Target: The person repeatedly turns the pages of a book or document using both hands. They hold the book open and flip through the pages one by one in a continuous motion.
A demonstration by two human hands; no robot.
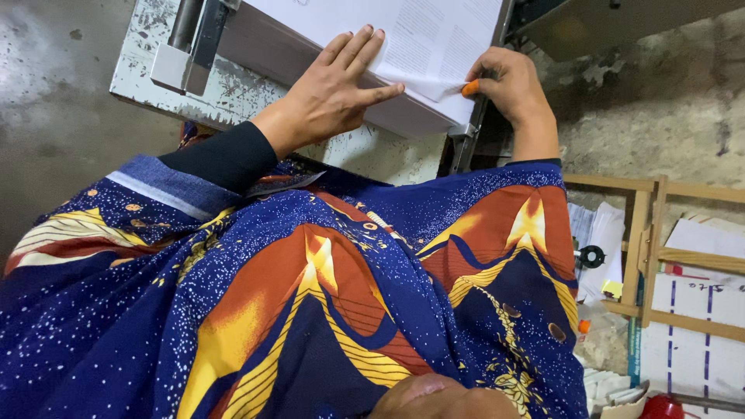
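Observation:
A thick stack of white printed paper (pixel 403 31) lies on a worn, pale metal machine table (pixel 233 97). My left hand (pixel 337 89) rests flat on the stack's near edge, fingers spread and pointing away. My right hand (pixel 508 81) is closed around a small orange tool (pixel 470 88), its tip against a lifted sheet corner at the stack's right edge. My blue, orange and yellow patterned garment (pixel 310 295) fills the lower view.
A grey metal bar and clamp (pixel 190 39) stand at the table's left. A wooden frame rack (pixel 660 256) with white papers and a black knob sits at the right. The concrete floor (pixel 54 116) lies at the left.

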